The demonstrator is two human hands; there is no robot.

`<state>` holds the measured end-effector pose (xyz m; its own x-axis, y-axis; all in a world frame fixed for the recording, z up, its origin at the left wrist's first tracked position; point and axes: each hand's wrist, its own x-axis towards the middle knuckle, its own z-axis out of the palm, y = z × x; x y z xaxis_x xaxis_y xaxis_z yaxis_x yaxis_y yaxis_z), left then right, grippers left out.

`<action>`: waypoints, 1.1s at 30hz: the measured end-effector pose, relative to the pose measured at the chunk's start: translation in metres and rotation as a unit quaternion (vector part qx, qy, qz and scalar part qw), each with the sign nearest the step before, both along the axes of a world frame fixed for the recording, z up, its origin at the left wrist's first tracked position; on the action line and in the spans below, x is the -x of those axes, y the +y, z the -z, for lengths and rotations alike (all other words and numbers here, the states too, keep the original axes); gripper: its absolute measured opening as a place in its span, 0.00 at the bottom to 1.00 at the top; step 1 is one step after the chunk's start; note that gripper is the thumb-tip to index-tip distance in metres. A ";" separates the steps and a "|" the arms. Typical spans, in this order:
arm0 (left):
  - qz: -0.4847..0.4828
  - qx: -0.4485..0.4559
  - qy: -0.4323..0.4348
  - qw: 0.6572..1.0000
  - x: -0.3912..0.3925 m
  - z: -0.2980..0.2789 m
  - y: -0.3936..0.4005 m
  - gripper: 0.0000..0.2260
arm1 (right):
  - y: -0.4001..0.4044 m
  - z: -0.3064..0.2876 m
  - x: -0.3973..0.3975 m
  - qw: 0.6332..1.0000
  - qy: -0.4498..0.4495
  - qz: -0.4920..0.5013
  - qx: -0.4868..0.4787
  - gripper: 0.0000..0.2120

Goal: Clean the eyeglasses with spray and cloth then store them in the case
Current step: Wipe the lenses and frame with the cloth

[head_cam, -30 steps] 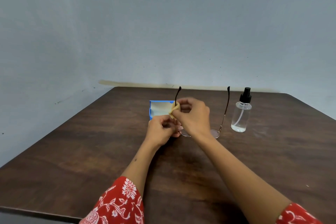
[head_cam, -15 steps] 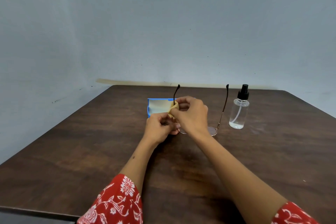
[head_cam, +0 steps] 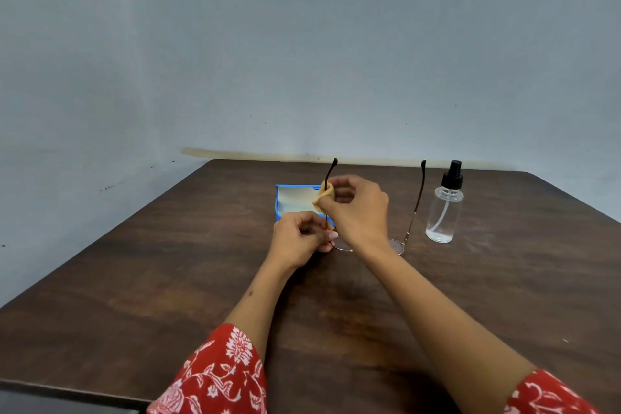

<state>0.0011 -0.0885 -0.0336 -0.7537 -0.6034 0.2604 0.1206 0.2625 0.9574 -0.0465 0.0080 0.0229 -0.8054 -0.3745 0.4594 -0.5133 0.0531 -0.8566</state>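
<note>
Two bare forearms in red flowered sleeves (head_cam: 218, 376) reach forward over a dark wooden table (head_cam: 168, 279). The left hand (head_cam: 300, 240) is low, near the table's middle, with its fingers curled to pinch the eyeglasses (head_cam: 400, 244) at the front corner of the frame. The right hand (head_cam: 356, 208) is just above and behind it, with fingers and thumb curled round a small yellow cloth (head_cam: 325, 195), which is wrapped about the left arm of the eyeglasses. The eyeglasses are held with the lenses low, toward the person, and both arms unfolded, slanting up and away toward the wall; their dark tips point upward. Behind the hands lies an open blue case (head_cam: 285, 202) with a pale lining; what it holds cannot be told. To the right stands a clear spray bottle (head_cam: 445, 208) with a black nozzle, upright, with a little liquid at the bottom, just beside the right arm of the eyeglasses.
</note>
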 end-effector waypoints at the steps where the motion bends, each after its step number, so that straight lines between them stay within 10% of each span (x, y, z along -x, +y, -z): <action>1: -0.001 0.000 -0.001 1.000 0.001 0.001 -0.001 0.08 | 0.000 -0.005 0.000 1.000 0.003 -0.002 0.018 0.08; 33: 0.003 0.005 0.007 1.000 -0.004 -0.002 0.002 0.10 | 0.001 0.012 0.000 0.999 -0.002 -0.007 -0.033 0.10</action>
